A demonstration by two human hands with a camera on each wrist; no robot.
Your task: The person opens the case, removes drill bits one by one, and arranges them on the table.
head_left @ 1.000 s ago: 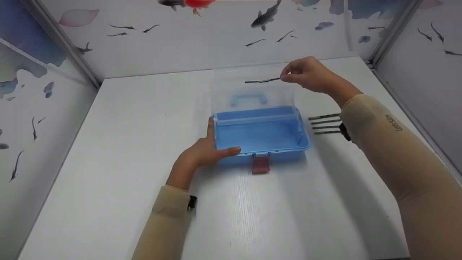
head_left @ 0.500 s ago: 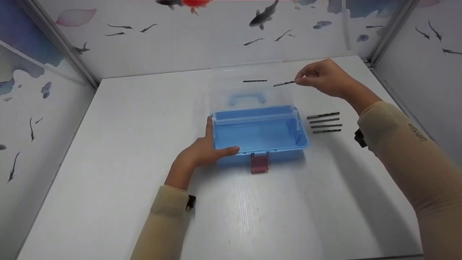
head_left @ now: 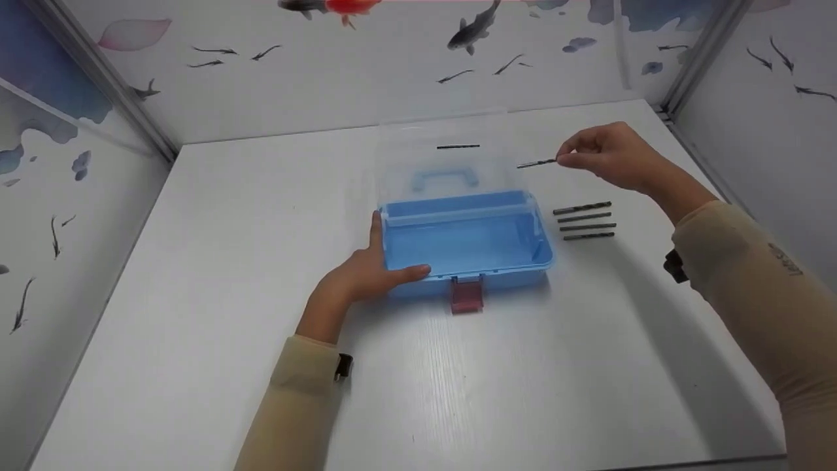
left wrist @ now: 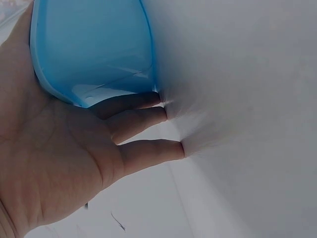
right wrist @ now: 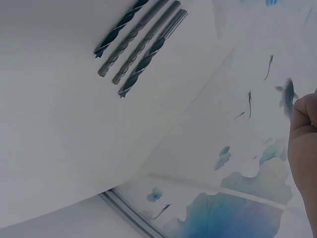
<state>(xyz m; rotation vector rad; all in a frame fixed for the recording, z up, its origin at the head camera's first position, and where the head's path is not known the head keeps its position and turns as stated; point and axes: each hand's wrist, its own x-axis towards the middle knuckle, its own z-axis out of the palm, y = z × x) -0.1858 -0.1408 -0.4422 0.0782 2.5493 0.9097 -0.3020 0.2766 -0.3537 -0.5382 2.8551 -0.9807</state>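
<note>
My left hand point(head_left: 361, 275) steadies the near left corner of an open blue plastic box point(head_left: 516, 280), thumb along its front rim. In the left wrist view, its fingers point(left wrist: 148, 151) extend straight beside the box wall, tips at the table. My right hand point(head_left: 611, 157) pinches one end of a thin drill bit point(head_left: 535, 163) above the table, right of the raised clear lid point(head_left: 399, 154). Another dark drill bit point(head_left: 458, 146) shows within the lid's outline. In the right wrist view only part of the right hand point(right wrist: 304, 129) appears at the edge.
Several drill bits point(head_left: 582, 209) lie side by side on the white table point(head_left: 196, 294), right of the box. A red latch point(head_left: 467, 296) hangs at the box front. Printed panels point(head_left: 314, 85) wall in the back and both sides.
My right hand has drawn back to the right and slightly nearer with its drill bit, away from the dark bit at the lid. The left hand keeps its place on the box.
</note>
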